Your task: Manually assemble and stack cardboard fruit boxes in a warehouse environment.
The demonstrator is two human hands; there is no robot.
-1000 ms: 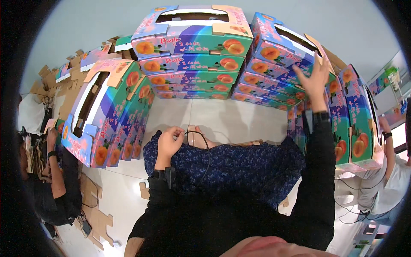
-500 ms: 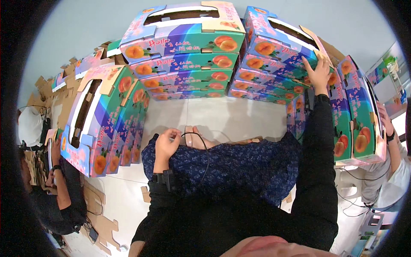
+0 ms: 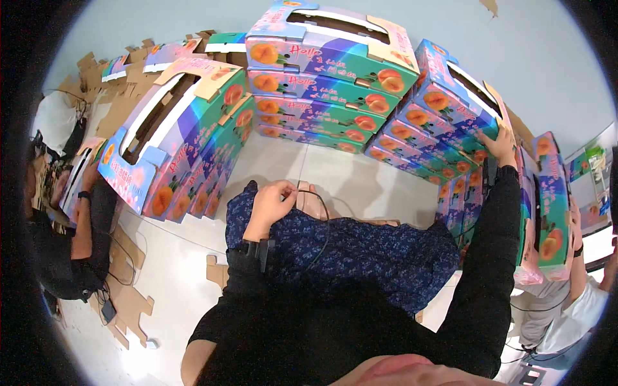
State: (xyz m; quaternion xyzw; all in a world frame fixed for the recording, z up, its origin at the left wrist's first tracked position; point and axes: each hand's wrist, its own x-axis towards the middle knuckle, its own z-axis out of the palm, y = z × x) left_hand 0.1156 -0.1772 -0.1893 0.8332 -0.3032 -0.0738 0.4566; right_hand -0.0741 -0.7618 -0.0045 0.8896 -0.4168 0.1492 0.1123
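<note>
My left hand (image 3: 273,207) is closed in a pinch above the dark blue patterned cloth on my lap, with a thin black cable (image 3: 327,222) curving away from its fingertips. On the right, my right arm reaches forward. My right hand (image 3: 499,145) rests with fingers apart against the near right corner of the top box in the right stack (image 3: 444,109). These are peach-printed cardboard boxes in pink, blue and green, each with a long opening in its top. A similar middle stack (image 3: 331,55) stands straight ahead.
Slanting box stacks flank me, one at the left (image 3: 177,145) and one at the right (image 3: 550,199). Flat brown cardboard (image 3: 132,276) lies on the left floor. A co-worker's arm (image 3: 82,225) shows at far left; another's hand (image 3: 575,215) is by the right boxes.
The whole view has shifted, so the front stacks sit farther right and the left stack higher. My right hand has slid lower toward the box's corner. My left hand keeps its pinch.
</note>
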